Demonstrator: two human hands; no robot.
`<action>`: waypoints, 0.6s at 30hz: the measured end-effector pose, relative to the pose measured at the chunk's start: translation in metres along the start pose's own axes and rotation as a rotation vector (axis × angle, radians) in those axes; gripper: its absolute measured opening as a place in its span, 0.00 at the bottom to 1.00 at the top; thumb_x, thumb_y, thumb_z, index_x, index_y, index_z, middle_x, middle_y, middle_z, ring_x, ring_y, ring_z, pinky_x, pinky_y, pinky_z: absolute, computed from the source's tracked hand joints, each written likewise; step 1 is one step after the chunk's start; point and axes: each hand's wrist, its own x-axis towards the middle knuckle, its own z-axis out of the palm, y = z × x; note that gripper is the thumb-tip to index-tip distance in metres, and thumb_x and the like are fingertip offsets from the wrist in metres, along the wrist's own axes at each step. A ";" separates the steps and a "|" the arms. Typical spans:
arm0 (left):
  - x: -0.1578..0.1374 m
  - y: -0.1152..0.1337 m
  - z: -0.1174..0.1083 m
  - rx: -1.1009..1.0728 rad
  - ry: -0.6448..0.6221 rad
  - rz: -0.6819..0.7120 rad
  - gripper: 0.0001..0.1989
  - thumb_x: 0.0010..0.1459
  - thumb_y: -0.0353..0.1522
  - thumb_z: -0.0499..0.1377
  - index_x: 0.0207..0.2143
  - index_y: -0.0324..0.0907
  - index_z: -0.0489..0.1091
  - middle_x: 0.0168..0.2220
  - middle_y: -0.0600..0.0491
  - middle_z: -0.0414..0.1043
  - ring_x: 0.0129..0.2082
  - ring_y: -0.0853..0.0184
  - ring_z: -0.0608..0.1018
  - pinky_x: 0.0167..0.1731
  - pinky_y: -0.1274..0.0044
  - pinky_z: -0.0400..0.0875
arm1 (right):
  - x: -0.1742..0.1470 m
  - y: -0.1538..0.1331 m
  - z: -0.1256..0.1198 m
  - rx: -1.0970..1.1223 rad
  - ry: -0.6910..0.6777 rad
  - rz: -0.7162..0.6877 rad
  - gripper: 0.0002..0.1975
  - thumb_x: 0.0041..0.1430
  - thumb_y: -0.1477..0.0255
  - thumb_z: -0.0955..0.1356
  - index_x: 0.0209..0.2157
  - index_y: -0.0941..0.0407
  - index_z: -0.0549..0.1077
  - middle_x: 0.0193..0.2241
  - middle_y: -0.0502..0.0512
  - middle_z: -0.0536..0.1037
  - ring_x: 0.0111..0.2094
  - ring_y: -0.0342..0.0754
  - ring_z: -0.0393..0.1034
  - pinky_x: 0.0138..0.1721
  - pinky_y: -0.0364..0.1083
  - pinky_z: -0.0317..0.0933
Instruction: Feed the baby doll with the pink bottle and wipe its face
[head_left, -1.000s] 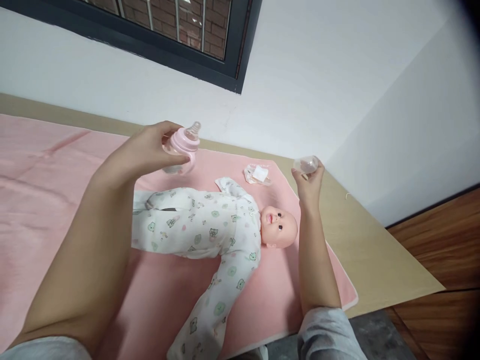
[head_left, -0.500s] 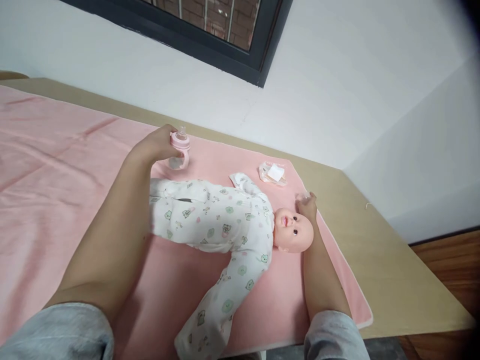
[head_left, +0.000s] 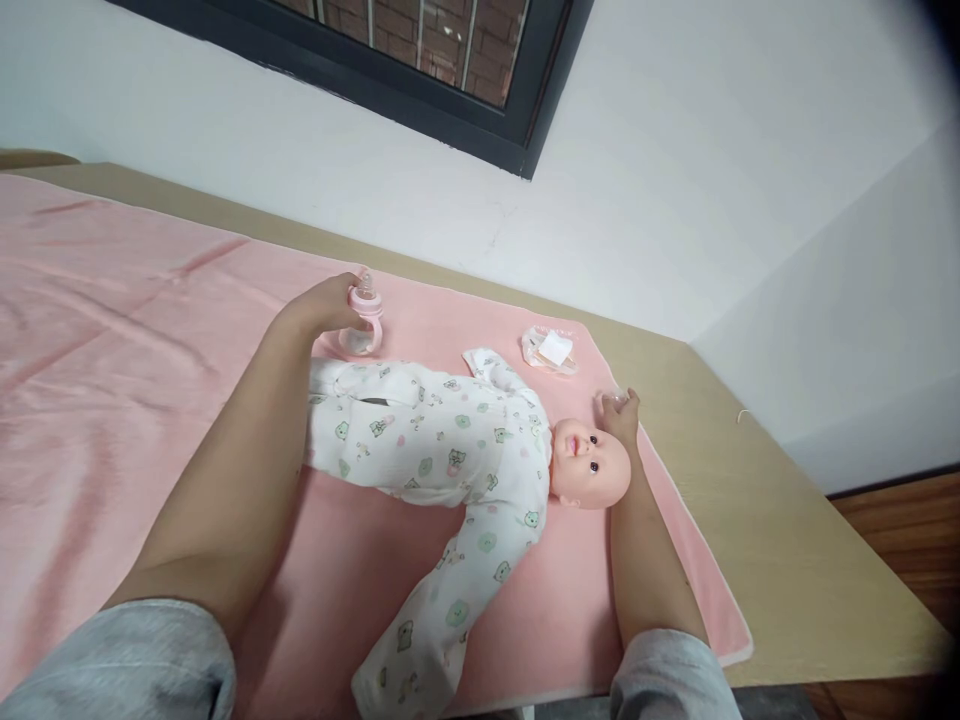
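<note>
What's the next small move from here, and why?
I'd probably have the right hand settle the clear cap on the pink blanket and let go: it is low by the blanket's edge, beyond the doll's head, though contact with the cloth is unclear. The left hand holds the bottle, teat up.

Bottle (head_left: 365,303) partly hidden by left hand (head_left: 328,303)

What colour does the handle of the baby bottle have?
The handle of the baby bottle is pale pink; the head view shows it.
</note>
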 end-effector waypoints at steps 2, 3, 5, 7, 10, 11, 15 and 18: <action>0.001 0.000 0.001 -0.004 -0.023 -0.007 0.28 0.51 0.26 0.64 0.55 0.35 0.62 0.49 0.46 0.72 0.45 0.61 0.75 0.42 0.76 0.69 | 0.000 0.000 0.000 0.006 0.002 -0.001 0.44 0.52 0.58 0.64 0.64 0.69 0.50 0.61 0.77 0.61 0.62 0.60 0.58 0.63 0.55 0.51; 0.002 -0.001 0.002 -0.004 -0.030 -0.012 0.28 0.51 0.26 0.63 0.55 0.35 0.61 0.50 0.45 0.71 0.45 0.61 0.75 0.42 0.76 0.69 | 0.000 -0.001 0.000 0.009 0.002 0.000 0.44 0.52 0.58 0.64 0.64 0.69 0.50 0.61 0.77 0.61 0.62 0.60 0.58 0.63 0.55 0.50; 0.004 -0.002 0.004 0.003 -0.030 -0.034 0.30 0.51 0.26 0.64 0.56 0.34 0.60 0.51 0.44 0.71 0.46 0.59 0.74 0.42 0.75 0.69 | -0.001 -0.001 0.000 0.016 0.001 0.004 0.44 0.53 0.57 0.64 0.64 0.69 0.50 0.61 0.77 0.60 0.62 0.61 0.58 0.63 0.55 0.50; 0.006 -0.004 0.005 0.016 -0.024 -0.062 0.33 0.50 0.26 0.64 0.57 0.33 0.58 0.52 0.42 0.69 0.46 0.57 0.74 0.43 0.73 0.68 | -0.001 0.000 0.000 0.024 0.002 0.004 0.44 0.53 0.57 0.64 0.64 0.68 0.50 0.62 0.76 0.59 0.63 0.60 0.57 0.63 0.55 0.50; 0.008 -0.007 0.006 0.022 -0.030 -0.087 0.33 0.50 0.26 0.64 0.58 0.32 0.58 0.52 0.41 0.69 0.46 0.57 0.74 0.41 0.73 0.68 | 0.000 0.001 0.001 0.027 0.008 -0.007 0.43 0.52 0.56 0.64 0.63 0.67 0.51 0.62 0.75 0.59 0.63 0.60 0.56 0.63 0.55 0.49; 0.008 -0.008 0.006 0.021 -0.036 -0.089 0.32 0.50 0.26 0.64 0.57 0.32 0.58 0.51 0.41 0.70 0.45 0.57 0.75 0.40 0.74 0.68 | 0.000 0.002 0.001 0.026 0.010 -0.011 0.43 0.52 0.56 0.64 0.63 0.67 0.52 0.62 0.75 0.59 0.63 0.60 0.56 0.63 0.56 0.49; 0.009 -0.011 0.005 0.011 -0.054 -0.085 0.31 0.49 0.27 0.64 0.56 0.33 0.59 0.49 0.42 0.71 0.43 0.58 0.75 0.37 0.76 0.68 | 0.001 0.003 0.002 0.023 0.012 -0.015 0.42 0.52 0.56 0.63 0.62 0.68 0.52 0.62 0.76 0.59 0.63 0.60 0.56 0.63 0.56 0.49; 0.010 -0.015 0.003 -0.017 -0.067 -0.064 0.33 0.47 0.29 0.65 0.55 0.34 0.60 0.49 0.44 0.71 0.43 0.60 0.75 0.38 0.78 0.68 | 0.001 0.002 0.002 0.030 0.010 -0.007 0.41 0.53 0.56 0.63 0.62 0.66 0.52 0.62 0.75 0.59 0.63 0.59 0.56 0.63 0.56 0.49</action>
